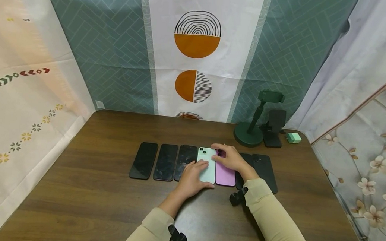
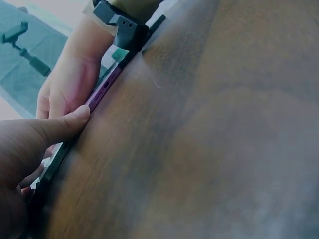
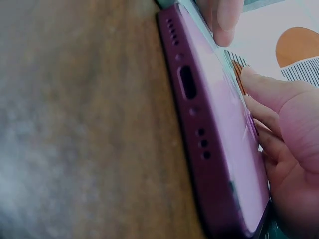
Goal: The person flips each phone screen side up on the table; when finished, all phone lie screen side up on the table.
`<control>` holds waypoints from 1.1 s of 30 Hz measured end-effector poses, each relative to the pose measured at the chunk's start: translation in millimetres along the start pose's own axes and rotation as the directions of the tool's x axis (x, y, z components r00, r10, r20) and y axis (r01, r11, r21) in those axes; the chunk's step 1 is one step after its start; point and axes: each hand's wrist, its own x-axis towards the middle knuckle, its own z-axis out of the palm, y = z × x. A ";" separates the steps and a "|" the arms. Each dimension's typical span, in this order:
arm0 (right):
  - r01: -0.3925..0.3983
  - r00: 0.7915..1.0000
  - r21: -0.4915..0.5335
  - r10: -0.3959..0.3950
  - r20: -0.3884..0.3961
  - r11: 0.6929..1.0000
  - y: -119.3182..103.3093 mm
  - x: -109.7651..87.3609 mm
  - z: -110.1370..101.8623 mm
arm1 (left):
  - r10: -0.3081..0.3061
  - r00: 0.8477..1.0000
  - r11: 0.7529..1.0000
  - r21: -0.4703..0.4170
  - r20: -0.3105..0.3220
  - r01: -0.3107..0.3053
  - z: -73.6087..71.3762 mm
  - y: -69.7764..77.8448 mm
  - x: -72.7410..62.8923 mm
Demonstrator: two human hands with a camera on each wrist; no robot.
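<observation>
In the head view a mint-green phone (image 1: 207, 155) lies face down in a row of phones, between a dark phone (image 1: 186, 155) and a purple phone (image 1: 225, 175). My left hand (image 1: 191, 178) rests across its lower left part, fingers over its back and thumb stretched along the bottom edge. My right hand (image 1: 230, 158) reaches over the purple phone, its fingertips at the mint phone's upper right corner and its thumb at the right side. The right wrist view shows the purple phone's port edge (image 3: 188, 82) close up.
Two black phones (image 1: 144, 160) (image 1: 165, 162) lie at the row's left, dark phones (image 1: 266, 172) at its right. Behind stand a green phone stand (image 1: 250, 134), a black stand (image 1: 273, 130) and a mint charger plug (image 1: 293, 138). Patterned cloths hang around the wooden table (image 1: 84, 187).
</observation>
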 end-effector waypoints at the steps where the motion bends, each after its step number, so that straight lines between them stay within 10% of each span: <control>1: -0.004 1.000 0.007 0.004 -0.002 1.000 -0.6 -0.1 -0.2 | 0.003 1.000 1.000 0.002 -0.001 -0.003 0.0 0.0 0.4; 20: -0.017 1.000 0.215 0.016 0.006 0.976 2.0 1.5 -6.2 | 0.022 0.998 0.998 -0.059 -0.055 -0.025 -9.3 0.1 -1.3; 33: 0.031 0.999 0.424 -0.024 -0.021 0.905 -0.2 3.2 -3.9 | 0.053 0.999 0.990 -0.129 0.003 -0.052 -13.1 -8.0 -4.8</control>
